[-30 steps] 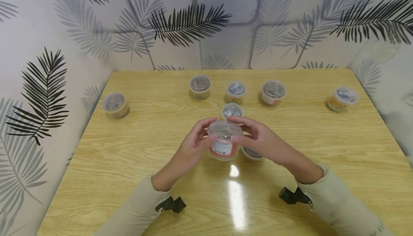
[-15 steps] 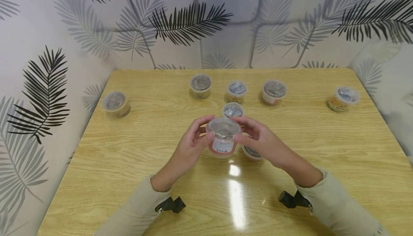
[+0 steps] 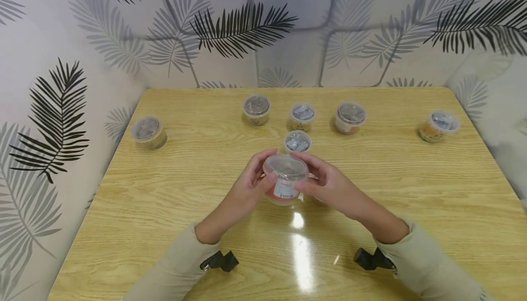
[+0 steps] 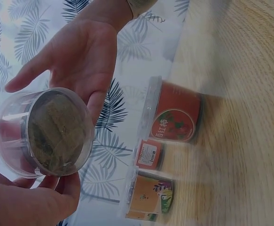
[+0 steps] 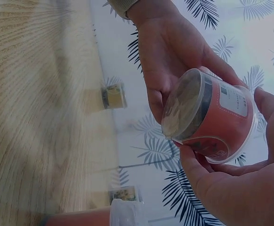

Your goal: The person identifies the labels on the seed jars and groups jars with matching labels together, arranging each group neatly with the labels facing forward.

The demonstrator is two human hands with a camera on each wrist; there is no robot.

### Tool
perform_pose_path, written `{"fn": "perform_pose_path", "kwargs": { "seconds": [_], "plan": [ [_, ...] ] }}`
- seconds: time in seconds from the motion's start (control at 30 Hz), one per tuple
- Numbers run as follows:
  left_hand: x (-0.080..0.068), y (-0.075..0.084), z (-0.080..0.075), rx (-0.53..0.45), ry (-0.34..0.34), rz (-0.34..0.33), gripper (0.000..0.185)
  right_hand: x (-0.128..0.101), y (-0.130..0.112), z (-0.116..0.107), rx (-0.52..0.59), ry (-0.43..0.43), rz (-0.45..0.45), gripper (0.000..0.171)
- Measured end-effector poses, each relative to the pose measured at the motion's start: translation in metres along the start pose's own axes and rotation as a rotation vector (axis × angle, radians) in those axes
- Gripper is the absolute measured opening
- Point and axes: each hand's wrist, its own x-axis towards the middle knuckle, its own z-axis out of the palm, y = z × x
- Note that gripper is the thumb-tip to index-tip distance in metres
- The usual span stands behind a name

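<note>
In the head view my left hand [image 3: 247,182] and right hand [image 3: 333,184] hold a lidded clear plastic tub [image 3: 284,168] between them, one on each side. Fingers wrap the far side while both thumbs lie on the near side. A red label with a white barcode sticker runs round the tub. Brown contents show through its clear end in the left wrist view. Behind the right hand another tub [image 3: 322,199] is mostly hidden; a red tub [image 4: 174,113] with a tomato picture stands on the table in the left wrist view. Just beyond the hands is a small tub [image 3: 297,141].
Several more lidded tubs stand on the wooden table [image 3: 185,209]: one at far left [image 3: 149,132], a back row with a brown-topped tub [image 3: 256,110], a small tub [image 3: 302,115] and a red-labelled tub [image 3: 350,117], plus an orange tub [image 3: 438,126] at far right. Leaf-patterned walls enclose the table.
The held tub tips slightly, then comes back lower, its sticker shifting right. My right hand moves a little and now covers more of the tub behind it. The other tubs stay put.
</note>
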Motion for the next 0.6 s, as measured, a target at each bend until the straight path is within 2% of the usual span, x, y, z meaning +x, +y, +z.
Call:
{"fn": "perform_pose_path", "kwargs": {
  "seconds": [0.43, 0.6],
  "plan": [
    [-0.0019, -0.0020, 0.0014, -0.007, -0.002, -0.004, 0.063, 0.0006, 0.0034, 0.0001, -0.034, 0.040, 0.008, 0.061],
    [-0.0024, -0.0001, 0.0007, 0.001, 0.007, 0.025, 0.052, -0.0008, 0.0024, -0.0032, -0.024, 0.058, 0.011, 0.060]
  ]
}}
